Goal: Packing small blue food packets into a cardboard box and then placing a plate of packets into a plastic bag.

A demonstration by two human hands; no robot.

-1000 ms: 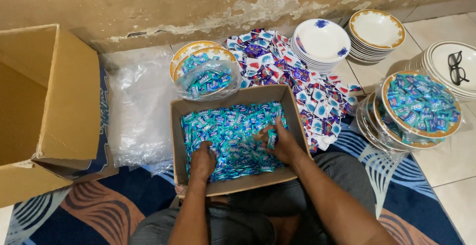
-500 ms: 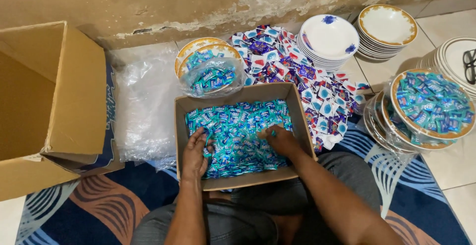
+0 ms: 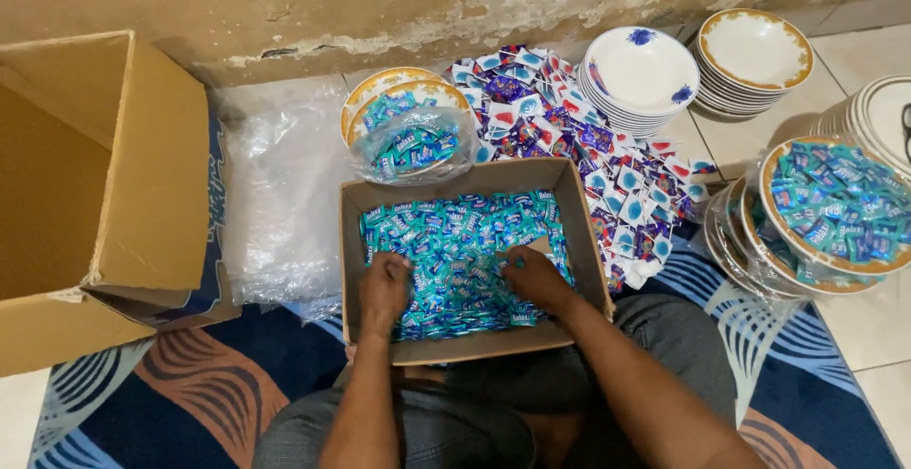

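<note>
Peeling plaster wall (image 3: pixel 399 4) up at twelve o'clock, pale tile and a blue patterned rug (image 3: pixel 190 403) below, and the person sits on that rug with a shallow cardboard box (image 3: pixel 472 341) on the lap. It is filled with small teal sachets (image 3: pixel 455 246), loose and heaped. Both hands are down in the pile: the left hand (image 3: pixel 383 289), at eight o'clock in the box, is curled knuckles-up into the packets, though whether it actually grips any cannot be told. The right hand (image 3: pixel 533 276), at four o'clock, has its fingers bent and pinching at a sachet by its tips.

Those sachets look light, thin and glossy, likely slippery against one another, so scooping a loose handful or pinching one by a sealed edge looks the sensible hold.

Around the box: at eleven o'clock a gold-rimmed plate (image 3: pixel 403 108) of the same sachets under a clear bag; at one o'clock a spread of red, blue and white packets (image 3: pixel 607 160); beyond, stacked white bowls (image 3: pixel 641 75). At three o'clock another wrapped plate of sachets (image 3: pixel 835 213), and at nine o'clock a big empty carton (image 3: pixel 95 194) beside crumpled clear plastic (image 3: pixel 285 194).
</note>
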